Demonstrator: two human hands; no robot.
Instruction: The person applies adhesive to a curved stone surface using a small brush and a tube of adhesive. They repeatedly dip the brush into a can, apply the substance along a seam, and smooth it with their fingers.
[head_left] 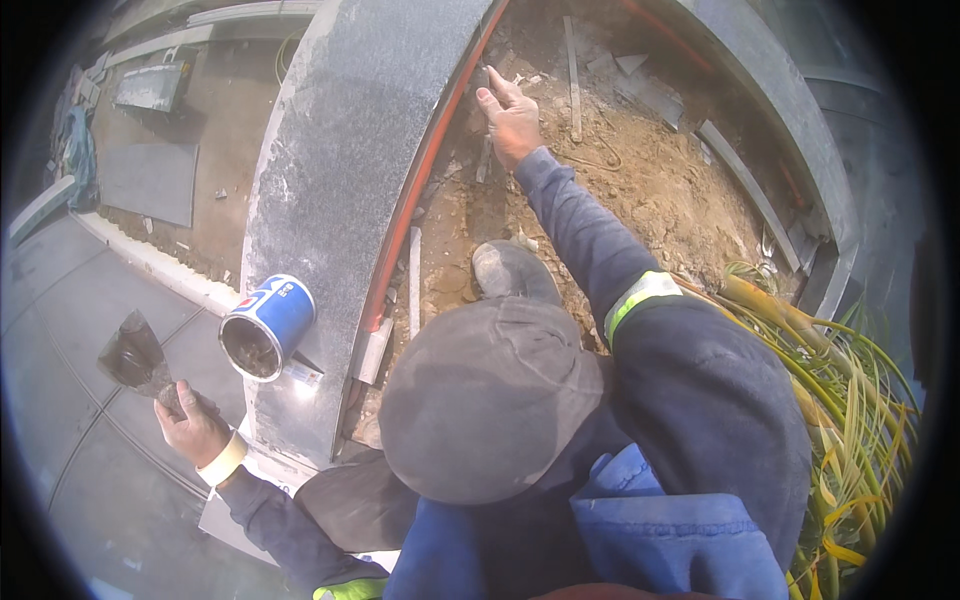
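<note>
My left hand [192, 428], low on the left, is closed around the handle of a wide-bladed putty knife [135, 355] whose blade is smeared dark. To its right a blue tin [275, 325] with a white rim stands on the grey stone slab [330, 150], with dark paste visible inside. My right hand [513, 122] reaches forward to the slab's inner edge, beside an orange-red strip [425, 165] running along it. Its thumb and forefinger are stretched out and apart. The other fingers are partly hidden, and I make out nothing held there.
Inside the curved slab border lies rough soil [640, 190] with loose strips and rubble. My bent knee [490, 400] and boot are in the middle. Long-leaved plants [850, 430] crowd the right side. A flat grey panel [150, 183] lies on dirt at left, beyond dark paving [110, 290].
</note>
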